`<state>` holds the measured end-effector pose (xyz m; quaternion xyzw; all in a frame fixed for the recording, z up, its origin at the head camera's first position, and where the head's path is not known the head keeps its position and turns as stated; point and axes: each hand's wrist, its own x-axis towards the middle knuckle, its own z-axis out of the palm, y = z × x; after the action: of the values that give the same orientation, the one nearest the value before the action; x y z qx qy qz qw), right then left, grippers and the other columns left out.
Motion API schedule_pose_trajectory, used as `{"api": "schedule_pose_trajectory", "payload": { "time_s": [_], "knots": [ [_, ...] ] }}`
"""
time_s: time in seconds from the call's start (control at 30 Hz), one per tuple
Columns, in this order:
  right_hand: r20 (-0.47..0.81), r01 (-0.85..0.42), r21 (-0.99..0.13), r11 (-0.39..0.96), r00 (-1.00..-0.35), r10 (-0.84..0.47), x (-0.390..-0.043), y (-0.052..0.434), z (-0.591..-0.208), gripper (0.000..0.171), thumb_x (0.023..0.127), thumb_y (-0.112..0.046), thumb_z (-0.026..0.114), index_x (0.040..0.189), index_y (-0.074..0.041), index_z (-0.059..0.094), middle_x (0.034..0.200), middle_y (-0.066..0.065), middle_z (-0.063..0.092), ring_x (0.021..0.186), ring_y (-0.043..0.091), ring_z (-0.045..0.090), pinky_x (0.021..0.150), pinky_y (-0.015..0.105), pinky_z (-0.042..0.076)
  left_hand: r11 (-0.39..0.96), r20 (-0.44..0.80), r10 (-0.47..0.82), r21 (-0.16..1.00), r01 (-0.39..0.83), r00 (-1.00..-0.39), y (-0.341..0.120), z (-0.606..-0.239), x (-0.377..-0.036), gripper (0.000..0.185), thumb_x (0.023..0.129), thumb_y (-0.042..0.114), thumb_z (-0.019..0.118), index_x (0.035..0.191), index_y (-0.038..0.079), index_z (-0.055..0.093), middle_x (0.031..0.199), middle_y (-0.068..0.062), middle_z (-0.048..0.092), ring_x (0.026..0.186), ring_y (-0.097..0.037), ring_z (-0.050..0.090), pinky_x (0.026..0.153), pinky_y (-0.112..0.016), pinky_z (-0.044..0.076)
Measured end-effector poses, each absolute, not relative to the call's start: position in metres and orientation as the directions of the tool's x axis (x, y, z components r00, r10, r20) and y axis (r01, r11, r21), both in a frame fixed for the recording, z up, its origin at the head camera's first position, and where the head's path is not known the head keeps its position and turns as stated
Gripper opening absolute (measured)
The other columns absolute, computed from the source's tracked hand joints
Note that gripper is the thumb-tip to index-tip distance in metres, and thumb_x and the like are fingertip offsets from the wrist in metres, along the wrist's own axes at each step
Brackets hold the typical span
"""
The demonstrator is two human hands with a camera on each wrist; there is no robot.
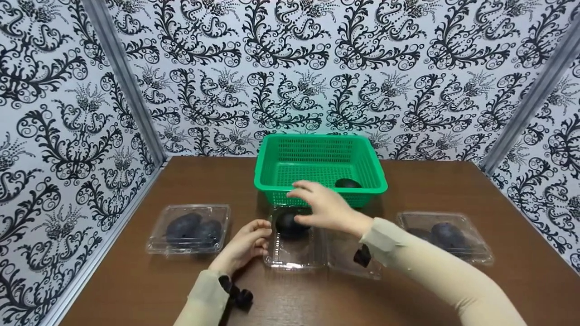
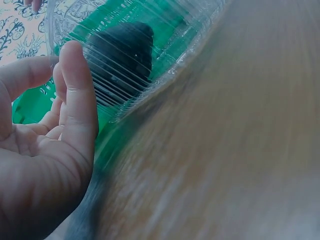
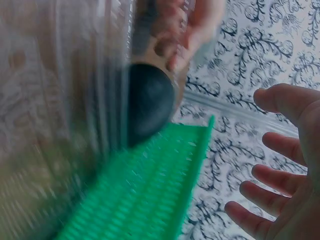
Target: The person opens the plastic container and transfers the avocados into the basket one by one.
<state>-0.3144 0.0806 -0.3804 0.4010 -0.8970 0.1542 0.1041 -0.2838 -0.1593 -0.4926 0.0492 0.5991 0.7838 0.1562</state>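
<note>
Above the brown table [image 1: 272,310], your right hand [image 1: 326,206] hovers with its fingers spread and its thumb held apart, gripping nothing. Its fingers point away from you and to your left. Your left hand [image 1: 249,240] sits lower and to the left, its fingers loosely bent beside the wall of a clear box [image 1: 294,258]; you cannot tell whether the fingertips touch the plastic.

Just beneath your right thumb lies a dark fruit [image 1: 286,224], at the far end of the box's base, between your two hands and apart from your right fingers. The lid [image 1: 349,253] is folded out to the right, below your right wrist.

Just beyond your right hand stands a green basket [image 1: 381,181], with a lone fruit [image 1: 347,183] in its near right corner. Well to the left of your left hand, a closed box [image 1: 156,242] holds a pair of fruits [image 1: 183,226]. Off to the right, past your right sleeve [image 1: 421,258], another closed box [image 1: 471,237] holds two more fruits [image 1: 447,235].

Around your hands, the wood-grain tabletop carries a soft sheen and runs back to the patterned wall [image 1: 290,68], white with black scrolls and flowers. That pattern covers both sides too, and a grey strip [image 1: 122,77] marks the left corner, matched on the right.
</note>
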Motion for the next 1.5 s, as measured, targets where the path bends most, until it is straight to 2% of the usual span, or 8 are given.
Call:
{"api": "schedule_pose_trajectory", "payload": {
  "time_s": [0.27,0.63,1.1,1.5],
  "knots": [
    [0.206,-0.755,-0.185,0.629,-0.655,-0.727,-0.312,0.065,-0.409,0.056,0.082,-0.033,0.074,0.133,-0.018,0.057,0.144,0.010,0.045,0.130,0.028,0.044,0.100,0.048,0.045,-0.223,-0.121,0.301,0.955,-0.193,-0.946,-0.160,-0.493,-0.284,0.022,0.093,0.009,0.059,0.111,0.005,0.047,0.087,-0.002,0.048,0.061,-0.010,0.048,0.052,-0.022,0.049],
    [0.112,-0.766,-0.115,0.633,-0.643,-0.758,-0.312,0.056,-0.425,0.061,0.080,-0.033,0.076,0.135,-0.019,0.055,0.147,0.011,0.042,0.131,0.029,0.044,0.098,0.046,0.047,-0.234,-0.106,0.306,0.955,-0.183,-0.946,-0.161,-0.494,-0.284,0.021,0.093,0.007,0.059,0.111,0.005,0.048,0.085,-0.001,0.049,0.060,-0.010,0.049,0.051,-0.021,0.048],
    [0.091,-0.765,-0.089,0.638,-0.644,-0.759,-0.312,0.051,-0.425,0.064,0.076,-0.034,0.079,0.134,-0.019,0.056,0.144,0.011,0.045,0.130,0.029,0.044,0.097,0.049,0.047,-0.238,-0.106,0.311,0.954,-0.185,-0.945,-0.161,-0.494,-0.284,0.020,0.093,0.008,0.058,0.111,0.005,0.048,0.085,-0.002,0.049,0.061,-0.010,0.049,0.052,-0.022,0.048],
    [0.072,-0.760,-0.110,0.640,-0.649,-0.758,-0.312,0.052,-0.425,0.064,0.073,-0.030,0.080,0.133,-0.021,0.058,0.138,0.009,0.050,0.122,0.027,0.049,0.090,0.047,0.051,-0.237,-0.124,0.323,0.949,-0.207,-0.938,-0.162,-0.494,-0.286,0.021,0.094,0.007,0.057,0.112,0.004,0.047,0.084,-0.002,0.049,0.060,-0.010,0.049,0.052,-0.022,0.050]
  ]
}}
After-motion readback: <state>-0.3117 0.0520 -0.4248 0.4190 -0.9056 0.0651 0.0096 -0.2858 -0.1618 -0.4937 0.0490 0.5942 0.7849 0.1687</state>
